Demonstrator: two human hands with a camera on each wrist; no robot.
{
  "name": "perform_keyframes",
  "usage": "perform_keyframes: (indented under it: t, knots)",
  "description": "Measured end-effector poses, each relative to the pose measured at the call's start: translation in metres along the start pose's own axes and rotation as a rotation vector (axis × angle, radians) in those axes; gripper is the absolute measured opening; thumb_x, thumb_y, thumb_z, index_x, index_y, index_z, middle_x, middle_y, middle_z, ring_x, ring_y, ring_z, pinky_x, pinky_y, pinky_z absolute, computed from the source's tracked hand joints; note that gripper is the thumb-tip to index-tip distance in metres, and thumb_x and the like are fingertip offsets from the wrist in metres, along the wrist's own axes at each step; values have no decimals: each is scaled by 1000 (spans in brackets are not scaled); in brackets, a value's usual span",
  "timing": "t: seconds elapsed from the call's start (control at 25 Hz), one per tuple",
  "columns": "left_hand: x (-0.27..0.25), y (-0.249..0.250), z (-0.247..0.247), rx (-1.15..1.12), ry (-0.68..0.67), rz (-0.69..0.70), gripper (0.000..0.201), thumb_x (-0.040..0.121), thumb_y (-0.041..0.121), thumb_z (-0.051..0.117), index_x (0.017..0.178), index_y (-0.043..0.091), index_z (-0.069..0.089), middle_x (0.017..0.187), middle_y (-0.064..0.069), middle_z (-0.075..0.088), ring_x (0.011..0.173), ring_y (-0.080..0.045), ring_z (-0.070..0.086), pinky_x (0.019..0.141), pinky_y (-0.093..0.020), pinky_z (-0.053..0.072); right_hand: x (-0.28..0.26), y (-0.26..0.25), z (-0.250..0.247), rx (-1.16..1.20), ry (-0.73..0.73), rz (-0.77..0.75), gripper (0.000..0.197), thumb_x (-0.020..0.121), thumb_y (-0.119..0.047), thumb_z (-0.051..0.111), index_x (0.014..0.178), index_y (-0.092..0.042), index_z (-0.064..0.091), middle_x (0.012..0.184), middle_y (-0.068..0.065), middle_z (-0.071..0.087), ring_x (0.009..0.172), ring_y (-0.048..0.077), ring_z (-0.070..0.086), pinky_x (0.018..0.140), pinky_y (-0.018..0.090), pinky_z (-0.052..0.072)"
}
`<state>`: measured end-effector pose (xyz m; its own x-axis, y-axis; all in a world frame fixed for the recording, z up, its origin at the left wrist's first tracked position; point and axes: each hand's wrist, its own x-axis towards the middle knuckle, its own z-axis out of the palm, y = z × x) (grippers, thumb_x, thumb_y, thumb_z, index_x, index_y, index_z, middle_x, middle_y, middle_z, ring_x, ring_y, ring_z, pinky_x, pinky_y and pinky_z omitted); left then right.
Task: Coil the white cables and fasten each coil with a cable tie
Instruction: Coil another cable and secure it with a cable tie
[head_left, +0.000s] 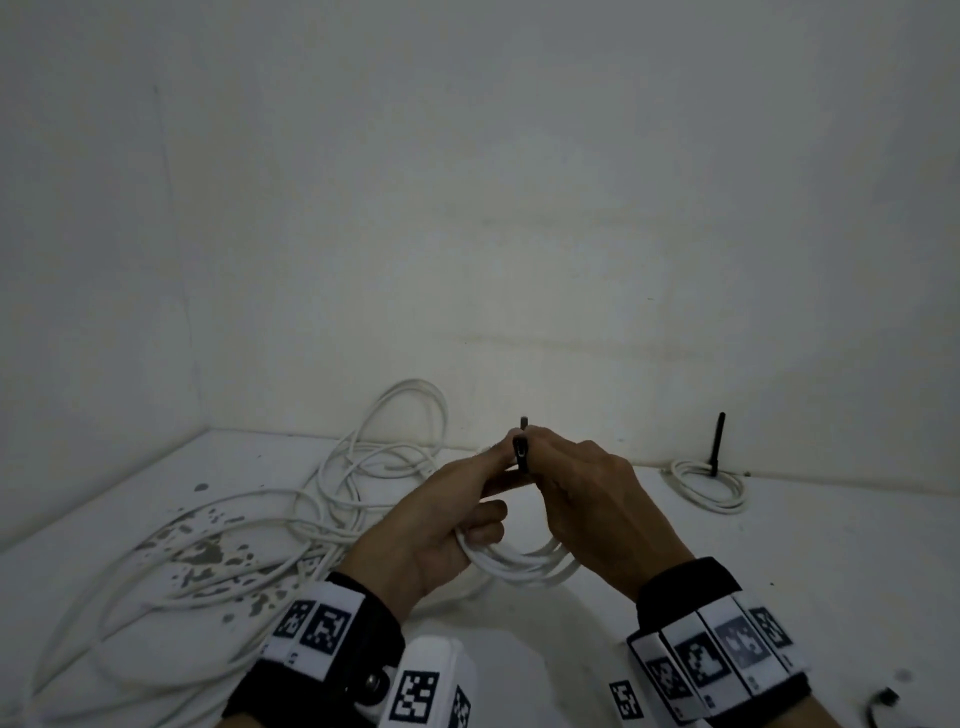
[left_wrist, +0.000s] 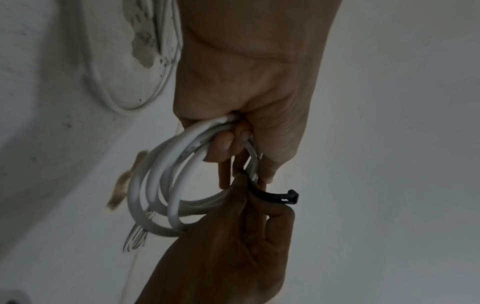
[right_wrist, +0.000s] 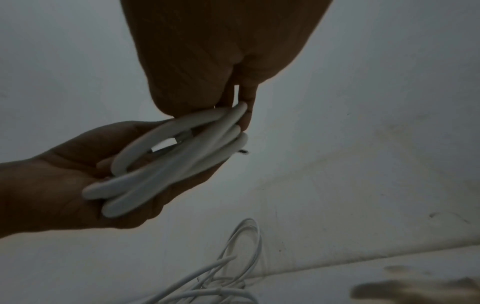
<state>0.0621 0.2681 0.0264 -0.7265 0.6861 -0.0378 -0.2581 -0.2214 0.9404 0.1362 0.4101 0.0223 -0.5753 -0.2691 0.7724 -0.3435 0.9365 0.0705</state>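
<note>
My left hand (head_left: 470, 493) grips a small coil of white cable (head_left: 519, 564), fingers curled round its strands (left_wrist: 161, 185). My right hand (head_left: 550, 467) pinches a black cable tie (head_left: 521, 452) at the top of the coil, right against the left thumb. In the left wrist view the tie (left_wrist: 281, 197) runs out from between the right fingers (left_wrist: 259, 205), its head end free. The right wrist view shows the coil (right_wrist: 168, 164) lying in the left palm (right_wrist: 59, 185), with only a dark tip of the tie (right_wrist: 244, 151) visible. Both hands are held above the white surface.
A tangle of loose white cables (head_left: 337, 493) sprawls on the surface at the left, over chipped paint patches (head_left: 208, 551). A tied coil (head_left: 709, 486) with a black tie tail (head_left: 718, 441) lies by the back wall, right. A small dark item (head_left: 883, 699) sits front right.
</note>
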Motion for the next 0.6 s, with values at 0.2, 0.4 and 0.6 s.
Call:
perform_keyframes:
  t: [0.2, 0.4, 0.6]
  knots:
    - [1, -1, -1, -4, 10, 84, 33, 92, 35, 64, 115, 11, 69, 94, 2, 68, 47, -6, 23, 40, -17, 19, 1, -2, -4, 72, -3, 43, 24, 94, 1, 58, 111, -15, 65, 103, -13, 65, 67, 8, 47, 64, 14, 37]
    - [1, -3, 3, 21, 90, 171, 17, 93, 28, 65, 95, 11, 67, 71, 4, 63, 47, -7, 22, 38, -18, 20, -1, -3, -6, 202, 8, 117, 25, 95, -5, 63, 115, -19, 65, 95, -27, 61, 78, -10, 55, 73, 2, 35]
    - [3, -4, 4, 87, 193, 246, 15, 93, 15, 63, 80, 9, 62, 54, 1, 32, 46, -9, 24, 41, -22, 21, -5, 0, 3, 283, 74, 99, 21, 89, -15, 74, 109, -20, 72, 139, -12, 55, 136, -2, 44, 105, 9, 36]
